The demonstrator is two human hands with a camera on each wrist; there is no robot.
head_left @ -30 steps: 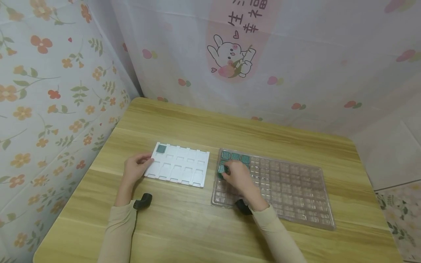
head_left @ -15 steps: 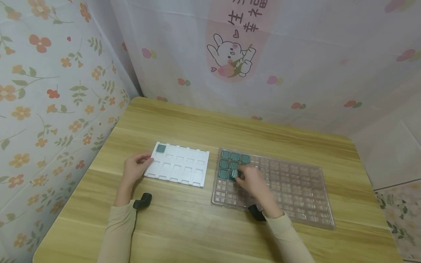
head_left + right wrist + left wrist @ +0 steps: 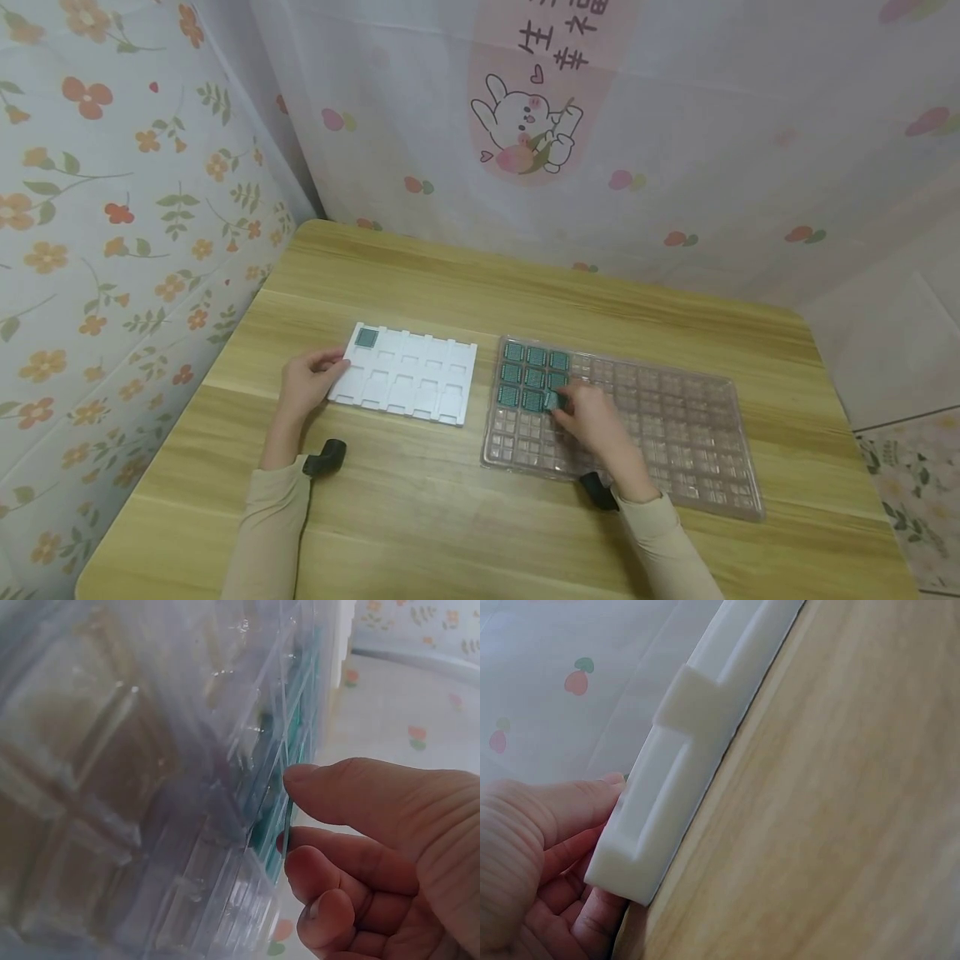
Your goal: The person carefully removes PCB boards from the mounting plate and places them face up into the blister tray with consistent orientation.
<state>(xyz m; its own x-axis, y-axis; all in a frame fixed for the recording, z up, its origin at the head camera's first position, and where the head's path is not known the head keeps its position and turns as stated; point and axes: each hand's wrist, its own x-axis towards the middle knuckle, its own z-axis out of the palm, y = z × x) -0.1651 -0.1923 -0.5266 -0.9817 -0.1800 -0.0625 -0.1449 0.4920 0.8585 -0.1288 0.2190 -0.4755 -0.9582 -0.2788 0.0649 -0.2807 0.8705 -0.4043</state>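
My right hand (image 3: 600, 421) is over the clear plastic tray (image 3: 675, 433). In the right wrist view, its thumb and forefinger pinch a thin green chip (image 3: 289, 825) by the edges. From the head, this chip looks tilted, at the right end of the third row. Several other square green chips (image 3: 536, 356) lie in pockets at the tray's left end. My left hand (image 3: 306, 385) grips the left edge of a white tray (image 3: 405, 383), thumb on top and fingers beside the edge. One green chip (image 3: 366, 337) sits in that tray's far-left pocket.
Both trays lie on a wood-grain table (image 3: 420, 517) with a gap between them. A black fitting (image 3: 326, 458) sits at the left cuff, another black fitting (image 3: 597, 492) at the right. Printed curtains (image 3: 420, 100) hang behind and at the left.
Along the third row, my right hand has moved rightward from the left chip, past the middle one, to the right one. Those two chips now lie flat. My left hand stays put.
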